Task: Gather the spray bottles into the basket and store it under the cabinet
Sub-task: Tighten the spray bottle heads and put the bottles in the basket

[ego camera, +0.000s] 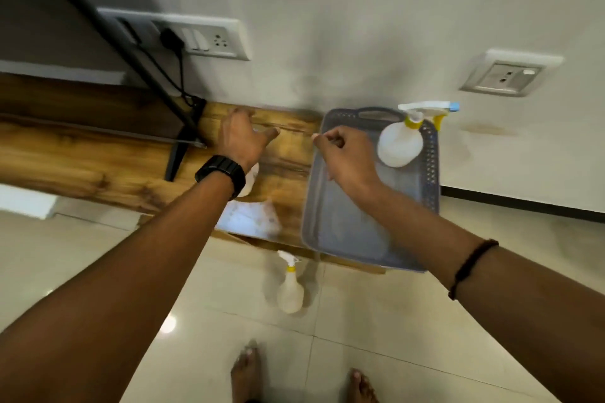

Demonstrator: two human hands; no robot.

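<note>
A grey plastic basket [429,173] sits on the right end of the wooden cabinet top [98,157]. One white spray bottle [397,144] with a yellow collar lies in its far right corner. My right hand [347,157] is over the basket, its fingers curled and pinched at the far left rim. My left hand [242,137], with a black watch on the wrist, grips the top of a second white spray bottle [250,181]; only part of this bottle's body shows under my wrist. A third spray bottle [289,291] stands on the floor in front of the cabinet.
A black stand leg [178,157] and cable rest on the cabinet left of my left hand. Something pale and blurred [252,219] lies at the cabinet's front edge. Wall sockets [209,39] are behind the cabinet. My bare feet [248,373] are on the glossy tiled floor.
</note>
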